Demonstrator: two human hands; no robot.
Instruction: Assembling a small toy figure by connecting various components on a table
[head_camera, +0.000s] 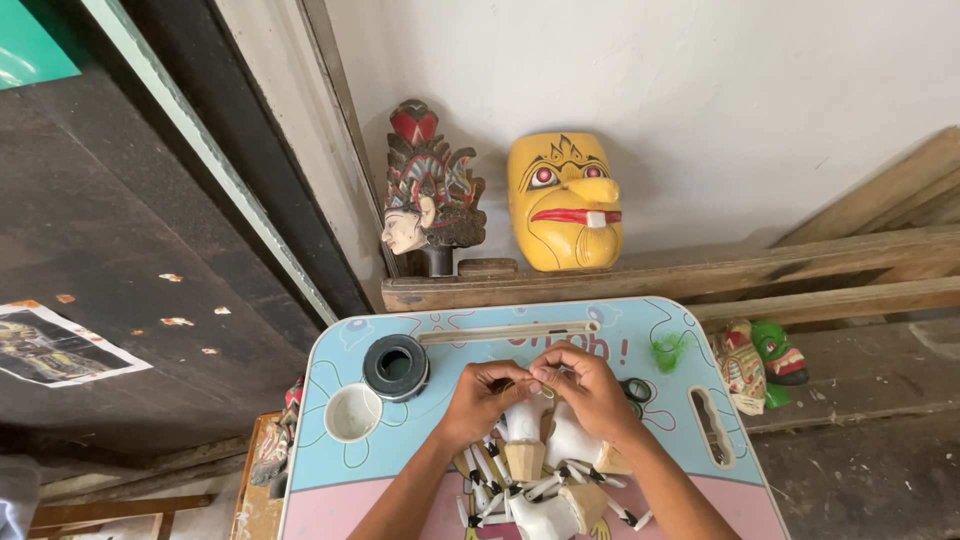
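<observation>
Left of the hands: a dark roll of tape (396, 367) lies flat on the lap table (640, 330), and a small white cup (352, 412) sits just beside it, nearer the person.

Left hand (480, 400): fingers curled, tips pinched at something small and thin, too small to identify, possibly a thread or pin. Right hand (590, 392): also pinched shut, fingertips touching the left hand's tips. Both hover just above a cluster of white and tan unpainted puppet parts (545, 470), which lie under and below the wrists; thin black-and-white banded sticks fan out among them.

Right of the hands: a tuft of green fibre (668, 350) lies on the table, apart from the work. A dark ring is partly hidden behind the right hand; cannot tell what it is.

Risks, as judged:
1. The pinched item could slip, since it is tiny and held only at the fingertips; it would drop among the parts and be hard to find.
2. A forearm sweep could knock the sticks or parts off the near edge, where they crowd together.
3. The cup stands close to the left elbow's path and could tip.

Surface: a light-blue and pink plastic table with cartoon print and a slot handle at right. Room: white wall beyond the hands, a rough timber ledge carrying a carved painted puppet head (428, 195) and a yellow mask (565, 200); 2 small masks (760, 360) lie far right on dark planks.
</observation>
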